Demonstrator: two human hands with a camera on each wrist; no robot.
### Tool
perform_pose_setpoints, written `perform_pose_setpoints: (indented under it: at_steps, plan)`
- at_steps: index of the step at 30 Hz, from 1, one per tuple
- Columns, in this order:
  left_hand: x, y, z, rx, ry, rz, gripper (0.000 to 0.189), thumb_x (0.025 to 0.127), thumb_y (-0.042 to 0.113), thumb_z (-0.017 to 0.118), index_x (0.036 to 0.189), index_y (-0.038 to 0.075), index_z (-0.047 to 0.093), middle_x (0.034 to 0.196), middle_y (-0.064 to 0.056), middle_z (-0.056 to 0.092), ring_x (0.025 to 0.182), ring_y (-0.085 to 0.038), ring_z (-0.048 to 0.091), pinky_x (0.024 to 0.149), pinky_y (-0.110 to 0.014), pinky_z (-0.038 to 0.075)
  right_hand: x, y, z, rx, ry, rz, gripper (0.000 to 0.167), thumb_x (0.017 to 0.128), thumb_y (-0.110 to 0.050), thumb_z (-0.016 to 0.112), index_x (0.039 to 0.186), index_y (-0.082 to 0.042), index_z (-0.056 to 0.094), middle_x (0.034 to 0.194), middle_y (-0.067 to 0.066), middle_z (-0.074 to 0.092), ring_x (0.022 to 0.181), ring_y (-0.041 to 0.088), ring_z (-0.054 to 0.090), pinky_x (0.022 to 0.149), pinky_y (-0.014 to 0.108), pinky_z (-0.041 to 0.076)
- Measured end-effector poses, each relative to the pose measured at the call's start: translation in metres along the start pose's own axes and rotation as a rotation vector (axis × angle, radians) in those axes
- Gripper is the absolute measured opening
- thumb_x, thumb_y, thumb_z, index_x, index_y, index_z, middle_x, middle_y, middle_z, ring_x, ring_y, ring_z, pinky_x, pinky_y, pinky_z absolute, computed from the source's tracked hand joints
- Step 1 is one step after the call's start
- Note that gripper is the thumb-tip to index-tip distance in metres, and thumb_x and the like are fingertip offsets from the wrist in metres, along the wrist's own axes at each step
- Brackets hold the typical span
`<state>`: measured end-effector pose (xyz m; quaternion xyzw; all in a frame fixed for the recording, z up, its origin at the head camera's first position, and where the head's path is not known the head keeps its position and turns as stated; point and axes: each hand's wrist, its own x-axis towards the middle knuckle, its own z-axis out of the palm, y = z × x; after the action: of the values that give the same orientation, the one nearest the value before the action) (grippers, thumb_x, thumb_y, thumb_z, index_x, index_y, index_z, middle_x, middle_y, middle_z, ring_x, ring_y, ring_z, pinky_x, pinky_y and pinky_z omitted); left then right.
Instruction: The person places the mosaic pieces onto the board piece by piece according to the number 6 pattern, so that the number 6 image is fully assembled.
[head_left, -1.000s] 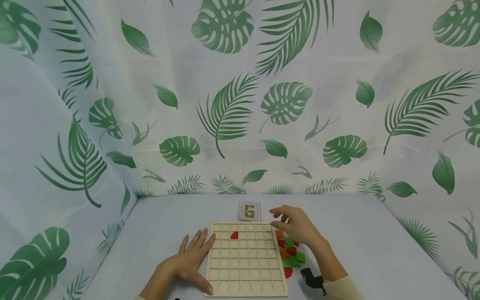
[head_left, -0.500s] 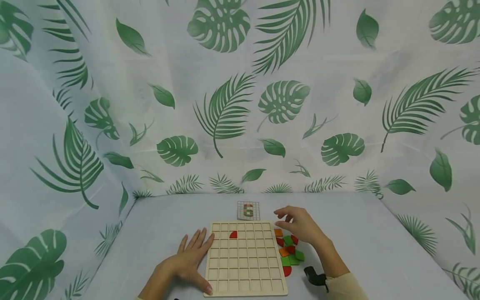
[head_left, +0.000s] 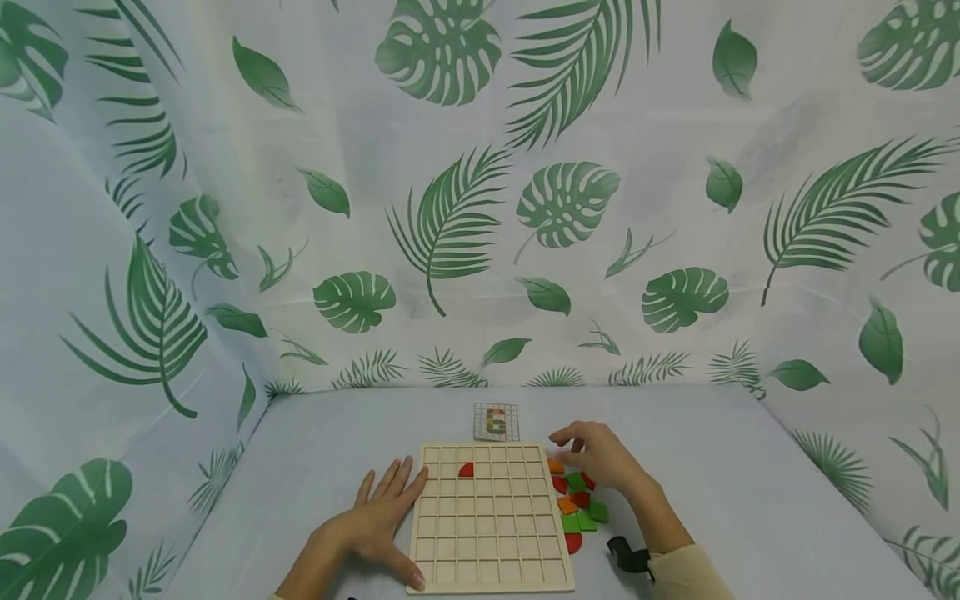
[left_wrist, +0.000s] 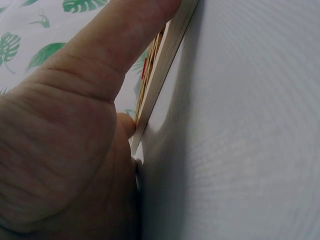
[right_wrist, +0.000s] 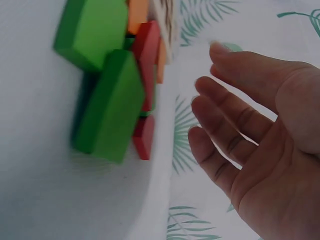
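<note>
A pale wooden grid board (head_left: 487, 527) lies on the table with one red quarter-round tile (head_left: 467, 470) in an upper cell. Along its left side rests my left hand (head_left: 371, 527), fingers spread, with fingertips at the edge and the thumb at the lower left corner. My right hand (head_left: 602, 457) hovers beside the board's upper right corner, its fingertips just over an orange tile (head_left: 556, 467). In the right wrist view its fingers are loosely bent with nothing between them, apart from the green tiles (right_wrist: 112, 110) and red tiles (right_wrist: 146, 65).
Right of the board spreads a loose pile of green, orange and red tiles, including a red rounded tile (head_left: 573, 543). A small gridded card (head_left: 496, 422) with a coloured figure lies beyond the board's far edge. Leaf-printed cloth (head_left: 480, 250) walls surround the table.
My right hand has shifted slightly right, off the board's corner, and its fingertips have dipped towards the orange tile. The left hand and the red tile stay put on the board.
</note>
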<state>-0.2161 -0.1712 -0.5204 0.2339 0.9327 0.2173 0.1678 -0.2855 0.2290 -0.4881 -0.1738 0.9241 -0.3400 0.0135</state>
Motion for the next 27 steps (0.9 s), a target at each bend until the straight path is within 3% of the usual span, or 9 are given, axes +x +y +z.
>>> perform_pose_setpoints:
  at_steps: [5, 12, 22, 27]
  plan:
    - [0.0, 0.0, 0.001, 0.004, 0.0, -0.001, 0.151, 0.056, 0.074, 0.09, 0.169, 0.018, 0.007, 0.174, -0.021, -0.007, 0.162, -0.043, -0.008, 0.123, -0.072, -0.011, 0.0, 0.003, 0.008, -0.031, -0.043, 0.074, 0.026, 0.09, -0.011, 0.08, 0.116, -0.006, 0.079, 0.099, 0.003, 0.072, 0.073, 0.015, 0.054, 0.053, 0.027, 0.051]
    - [0.0, 0.0, 0.0, 0.001, -0.002, -0.001, 0.151, 0.056, 0.074, 0.09, 0.169, 0.018, 0.007, 0.174, -0.022, -0.007, 0.161, -0.044, -0.008, 0.123, -0.072, -0.011, -0.002, 0.002, 0.016, -0.069, -0.045, 0.114, 0.011, 0.089, -0.008, 0.081, 0.099, -0.012, 0.081, 0.09, -0.003, 0.067, 0.078, 0.015, 0.054, 0.063, 0.029, 0.049]
    - [0.0, 0.0, 0.001, 0.005, 0.004, 0.001, 0.151, 0.056, 0.075, 0.09, 0.169, 0.018, 0.007, 0.174, -0.022, -0.007, 0.161, -0.044, -0.009, 0.123, -0.072, -0.01, 0.0, 0.0, 0.018, -0.118, -0.034, 0.055, 0.016, 0.086, -0.004, 0.082, 0.09, -0.016, 0.072, 0.08, -0.005, 0.064, 0.071, 0.013, 0.055, 0.06, 0.026, 0.05]
    - [0.0, -0.001, 0.001, -0.001, 0.004, -0.002, 0.151, 0.056, 0.075, 0.09, 0.169, 0.017, 0.008, 0.174, -0.021, -0.007, 0.161, -0.044, -0.009, 0.123, -0.072, -0.011, 0.001, -0.001, 0.019, -0.148, -0.009, 0.029, 0.015, 0.084, -0.003, 0.083, 0.09, -0.016, 0.077, 0.083, -0.006, 0.067, 0.075, 0.011, 0.057, 0.067, 0.03, 0.053]
